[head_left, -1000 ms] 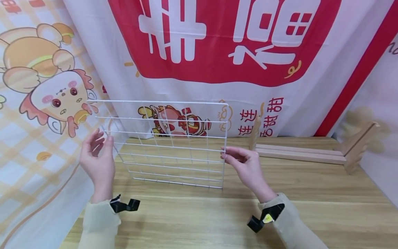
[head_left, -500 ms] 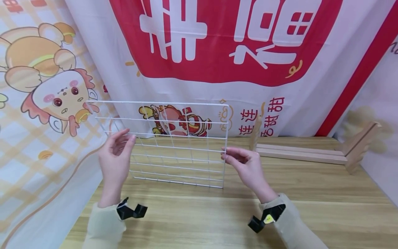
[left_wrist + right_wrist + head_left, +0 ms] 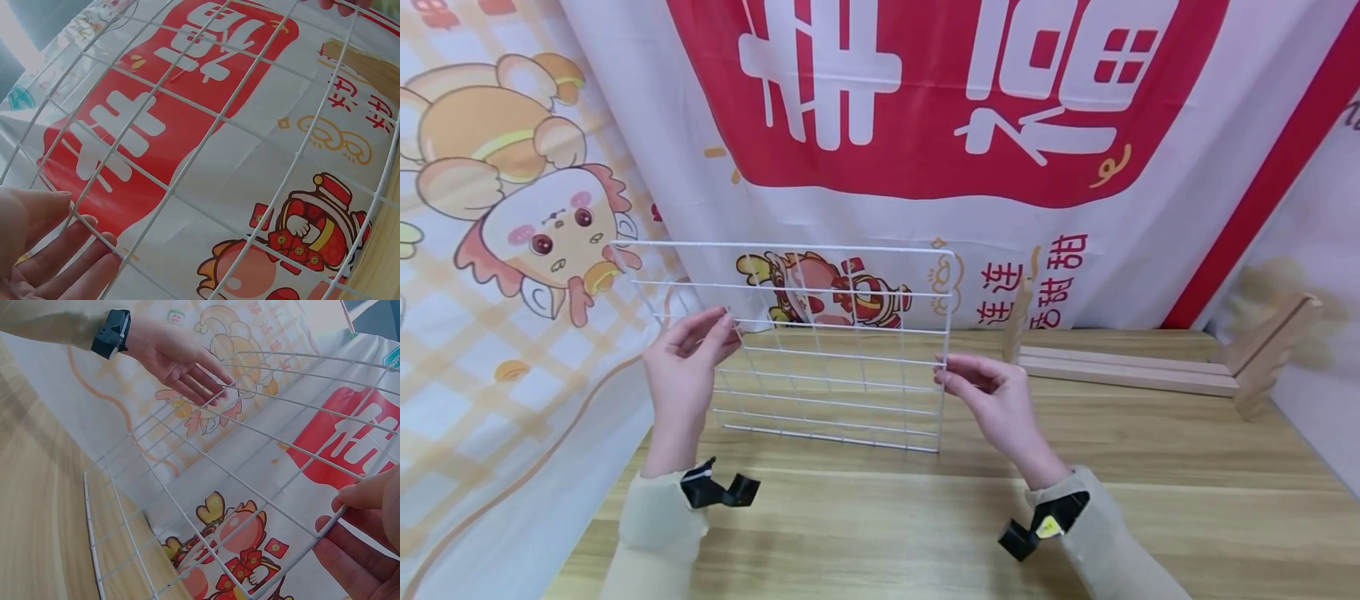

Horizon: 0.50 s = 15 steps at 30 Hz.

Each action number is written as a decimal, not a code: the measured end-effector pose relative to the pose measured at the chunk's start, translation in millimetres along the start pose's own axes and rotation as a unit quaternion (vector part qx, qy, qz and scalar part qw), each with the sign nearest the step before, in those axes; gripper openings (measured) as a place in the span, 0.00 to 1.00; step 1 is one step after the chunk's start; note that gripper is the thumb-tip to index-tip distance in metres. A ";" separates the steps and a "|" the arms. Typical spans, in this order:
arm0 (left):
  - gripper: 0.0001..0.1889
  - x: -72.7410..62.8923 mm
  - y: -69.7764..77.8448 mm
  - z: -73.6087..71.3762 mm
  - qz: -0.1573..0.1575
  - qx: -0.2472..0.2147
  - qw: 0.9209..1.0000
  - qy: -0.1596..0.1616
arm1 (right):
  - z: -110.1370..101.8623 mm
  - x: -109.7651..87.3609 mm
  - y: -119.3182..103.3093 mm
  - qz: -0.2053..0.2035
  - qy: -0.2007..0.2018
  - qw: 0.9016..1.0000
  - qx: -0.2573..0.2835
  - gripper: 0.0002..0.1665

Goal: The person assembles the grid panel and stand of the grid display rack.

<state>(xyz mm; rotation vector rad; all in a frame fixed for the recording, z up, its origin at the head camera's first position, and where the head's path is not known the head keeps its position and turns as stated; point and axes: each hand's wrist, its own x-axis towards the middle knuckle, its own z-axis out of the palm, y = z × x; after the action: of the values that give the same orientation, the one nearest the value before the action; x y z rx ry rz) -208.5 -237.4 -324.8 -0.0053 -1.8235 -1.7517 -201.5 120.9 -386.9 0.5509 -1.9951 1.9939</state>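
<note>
A white wire grid panel (image 3: 827,352) stands upright and slightly tilted on the wooden table, its lower edge on the tabletop. My right hand (image 3: 988,400) pinches the panel's right side bar between thumb and fingers, about halfway up. At the left part of the mesh, my left hand (image 3: 685,358) pinches a wire between thumb and fingertips. In the left wrist view, the left thumb and fingers (image 3: 72,262) lie on either side of that wire. The right wrist view has both hands at the grid, the right fingers (image 3: 353,544) curled about the side bar.
A wooden stand (image 3: 1127,371) with a grooved base and two upright ends sits at the back right of the table (image 3: 880,525). Behind it hangs a red and white printed cloth (image 3: 917,179). A cartoon-patterned cloth (image 3: 490,350) covers the left side.
My left hand has moved right from the panel's left edge and now pinches a wire inside the mesh. The right hand and the panel have stayed nearly still.
</note>
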 end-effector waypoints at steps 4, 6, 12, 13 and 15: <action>0.15 3.8 -2.9 -0.5 -0.023 -0.038 0.999 0.000 | 0.3 0.1 2.1 -0.007 -0.002 1.000 0.004 0.13; 0.15 4.7 -4.0 -0.4 -0.025 -0.043 0.999 -0.001 | 0.2 0.3 3.0 -0.008 -0.001 1.000 0.004 0.13; 0.14 7.5 -5.5 0.1 -0.033 -0.054 0.998 -0.008 | -2.2 1.1 3.2 0.005 -0.003 1.000 -0.004 0.13; 0.14 7.9 -5.4 0.2 -0.033 -0.055 0.998 -0.010 | -3.0 1.2 3.2 0.008 -0.006 1.000 -0.007 0.13; 0.14 8.5 -5.3 0.3 -0.031 -0.061 0.998 -0.012 | -5.3 1.4 3.7 0.017 -0.009 1.000 -0.018 0.13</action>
<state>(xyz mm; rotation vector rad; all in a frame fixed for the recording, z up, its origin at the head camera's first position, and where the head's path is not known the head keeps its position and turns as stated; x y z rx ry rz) -217.7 -241.2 -326.1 -0.0192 -1.7488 -1.9116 -204.8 126.0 -389.5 0.5325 -2.0592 1.9761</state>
